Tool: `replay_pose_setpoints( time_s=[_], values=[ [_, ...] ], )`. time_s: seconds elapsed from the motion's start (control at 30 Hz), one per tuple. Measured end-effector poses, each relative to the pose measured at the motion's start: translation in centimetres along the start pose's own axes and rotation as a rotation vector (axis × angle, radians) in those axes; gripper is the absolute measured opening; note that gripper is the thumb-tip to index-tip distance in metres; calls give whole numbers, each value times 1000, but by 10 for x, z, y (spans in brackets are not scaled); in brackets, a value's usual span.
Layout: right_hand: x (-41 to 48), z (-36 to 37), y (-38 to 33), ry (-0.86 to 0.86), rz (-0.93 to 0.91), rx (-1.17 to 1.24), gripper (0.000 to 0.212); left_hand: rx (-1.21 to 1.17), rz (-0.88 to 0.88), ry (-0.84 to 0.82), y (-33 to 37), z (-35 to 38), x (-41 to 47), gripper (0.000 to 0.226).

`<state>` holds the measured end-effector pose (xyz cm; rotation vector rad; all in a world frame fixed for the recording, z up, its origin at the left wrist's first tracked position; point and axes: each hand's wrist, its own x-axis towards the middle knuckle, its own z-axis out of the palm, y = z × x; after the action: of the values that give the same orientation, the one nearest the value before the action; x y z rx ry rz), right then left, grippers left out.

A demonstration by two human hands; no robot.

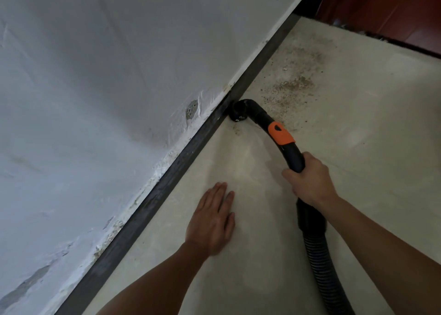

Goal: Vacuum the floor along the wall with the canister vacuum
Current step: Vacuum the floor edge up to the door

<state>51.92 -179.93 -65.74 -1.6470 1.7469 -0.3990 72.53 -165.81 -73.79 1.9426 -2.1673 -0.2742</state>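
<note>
My right hand (310,178) grips the curved black plastic vacuum tube (294,157) from above. Its fingers (290,173) are curled round the tube just below the orange slider (280,133) set into the tube's upper side. Behind my wrist the tube joins a ribbed black hose (317,250), which runs back beside my forearm and out of the bottom edge of the view. Ahead of my hand the tube arches over and down. Its black nozzle end (238,112) sits on the pale grey-beige floor (370,171), right against the dark baseboard strip (167,183) at the foot of the white plastered wall (95,63).

My left hand (212,219) lies palm down, low over the floor, between the baseboard strip and the tube. Its fingers (220,193) are straight and pressed close together, holding nothing. The hand is a little blurred, so I cannot tell whether the palm bears on the floor.

Beyond the nozzle end, to its right, a patch of brown grit (293,85) is scattered over the floor, thinning toward the far corner. The wall's lower edge is rough with chipped plaster, and a small grey filled spot (192,109) shows just above the strip near the nozzle end. In the upper right corner a red-brown wooden surface (393,11) borders the floor.
</note>
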Motion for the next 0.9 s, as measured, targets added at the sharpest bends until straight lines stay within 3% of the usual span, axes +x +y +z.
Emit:
replay_pose_setpoints(
  time_s=[0.33, 0.6, 0.77, 0.9],
  values=[
    [-67, -35, 49, 20, 54, -58, 23, 35, 3, 2, 0, -5, 1, 51],
    [-36, -12, -4, -101, -27, -40, 24, 31, -42, 45, -1, -15, -11, 40],
    [-94, -52, 47, -87, -35, -136, 22, 75, -110, 81, -19, -21, -49, 49],
    [-147, -65, 81, -192, -57, -136, 29, 35, -168, 80, -17, -19, -53, 49]
  ],
)
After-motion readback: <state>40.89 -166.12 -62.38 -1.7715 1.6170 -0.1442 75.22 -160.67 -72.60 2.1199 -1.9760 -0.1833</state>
